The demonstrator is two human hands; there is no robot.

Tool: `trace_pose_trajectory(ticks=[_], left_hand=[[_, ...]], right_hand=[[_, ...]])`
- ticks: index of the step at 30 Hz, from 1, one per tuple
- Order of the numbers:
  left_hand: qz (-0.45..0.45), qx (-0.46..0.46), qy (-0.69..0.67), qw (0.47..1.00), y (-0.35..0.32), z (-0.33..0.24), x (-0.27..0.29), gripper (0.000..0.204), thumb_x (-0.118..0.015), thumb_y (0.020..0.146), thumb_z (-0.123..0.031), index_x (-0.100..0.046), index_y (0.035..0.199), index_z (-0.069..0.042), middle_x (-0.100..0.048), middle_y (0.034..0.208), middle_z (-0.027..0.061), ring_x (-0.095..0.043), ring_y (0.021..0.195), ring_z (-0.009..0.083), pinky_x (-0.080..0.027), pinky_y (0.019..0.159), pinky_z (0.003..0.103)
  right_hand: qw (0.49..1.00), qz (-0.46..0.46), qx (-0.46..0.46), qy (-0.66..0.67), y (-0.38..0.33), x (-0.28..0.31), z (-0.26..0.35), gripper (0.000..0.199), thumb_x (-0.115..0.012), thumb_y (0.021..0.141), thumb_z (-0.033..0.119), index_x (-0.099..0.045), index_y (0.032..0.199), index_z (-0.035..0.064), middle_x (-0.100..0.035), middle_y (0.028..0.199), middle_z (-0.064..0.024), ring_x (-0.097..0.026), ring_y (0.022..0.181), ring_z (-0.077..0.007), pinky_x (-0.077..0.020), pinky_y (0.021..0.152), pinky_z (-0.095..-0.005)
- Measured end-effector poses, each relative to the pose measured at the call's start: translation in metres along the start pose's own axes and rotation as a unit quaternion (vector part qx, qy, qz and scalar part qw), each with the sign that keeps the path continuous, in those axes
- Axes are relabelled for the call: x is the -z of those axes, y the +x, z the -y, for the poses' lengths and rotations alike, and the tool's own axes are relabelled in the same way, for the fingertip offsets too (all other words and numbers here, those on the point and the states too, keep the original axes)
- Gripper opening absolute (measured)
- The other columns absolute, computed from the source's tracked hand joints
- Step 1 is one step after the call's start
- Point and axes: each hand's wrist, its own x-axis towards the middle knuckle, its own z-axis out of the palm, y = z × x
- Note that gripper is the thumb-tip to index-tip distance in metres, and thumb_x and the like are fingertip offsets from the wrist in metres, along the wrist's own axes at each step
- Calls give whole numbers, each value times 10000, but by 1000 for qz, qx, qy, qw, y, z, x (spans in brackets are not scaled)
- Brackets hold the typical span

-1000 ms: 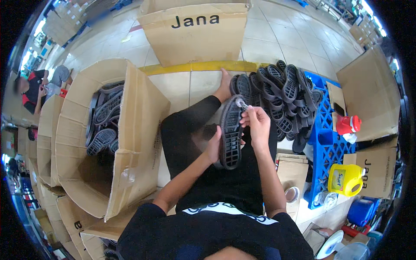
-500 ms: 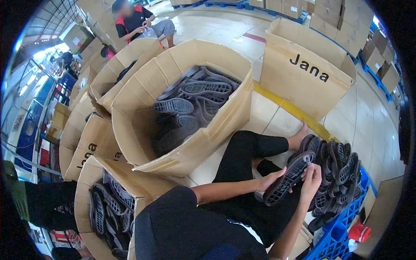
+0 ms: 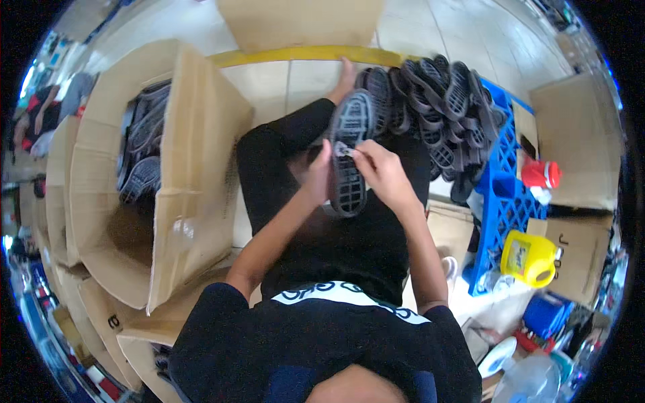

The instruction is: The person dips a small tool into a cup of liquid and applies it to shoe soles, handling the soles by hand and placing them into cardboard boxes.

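Note:
I sit on the floor with my legs stretched out in black trousers. My left hand (image 3: 316, 176) grips the left edge of a dark grey shoe sole (image 3: 349, 153), held tread-up over my lap. My right hand (image 3: 380, 169) pinches a small white sticker (image 3: 342, 150) on the middle of that sole. A pile of similar dark soles (image 3: 437, 107) lies just beyond it on a blue plastic pallet (image 3: 500, 195).
An open cardboard box (image 3: 195, 168) with several soles inside stands at my left, with more boxes behind it. A yellow jug (image 3: 531, 256) and a red cup (image 3: 541, 174) sit at right. Another person (image 3: 40, 121) sits at far left. A yellow floor line (image 3: 295, 54) runs ahead.
My view swung left toward the boxes half a second ago and has come back down over my lap. The sole stays in both hands; my right fingers now press the sticker.

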Motion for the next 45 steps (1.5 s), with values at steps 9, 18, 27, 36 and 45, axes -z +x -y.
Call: trace_pose_trajectory(ticks=[9, 18, 27, 36, 45], left_hand=[[29, -31, 32, 999, 5, 8, -11, 721, -136, 960, -581, -477, 1266, -25, -604, 1131, 141, -606, 981, 251, -489, 880, 396], [28, -44, 4, 999, 6, 1, -6, 760, -142, 948, -601, -460, 1270, 9, -586, 1145, 162, -612, 958, 253, -526, 823, 413], [42, -6, 24, 999, 7, 4, -9, 745, -150, 948, -603, -443, 1304, -19, -590, 1150, 152, -614, 952, 259, -513, 803, 382], [50, 28, 66, 996, 3, 7, -13, 763, -144, 947, -603, -440, 1303, 3, -590, 1159, 144, -611, 976, 247, -507, 825, 362], [38, 14, 51, 998, 5, 10, -5, 748, -172, 947, -607, -466, 1275, -2, -600, 1137, 128, -608, 971, 223, -495, 846, 357]], right_hand=[[998, 48, -11, -38, -48, 7, 2, 112, -569, 895, 85, -544, 941, -14, -586, 843, -165, -601, 724, -312, -475, 650, -361], [968, 216, -1, -128, -75, 23, 13, 135, -568, 896, 129, -553, 966, 15, -584, 903, -153, -611, 798, -318, -496, 674, -383], [988, -117, 7, -104, -26, 64, 2, 147, -673, 811, 11, -595, 928, -34, -649, 928, -125, -657, 808, -190, -519, 739, -285], [938, -84, 163, -293, 38, 62, -13, 162, -623, 836, 49, -561, 980, 7, -602, 1022, -142, -622, 884, -328, -521, 747, -362], [875, -14, 175, -451, 27, 52, -21, 136, -611, 776, 95, -503, 837, 41, -505, 791, -91, -556, 745, -260, -480, 687, -361]])
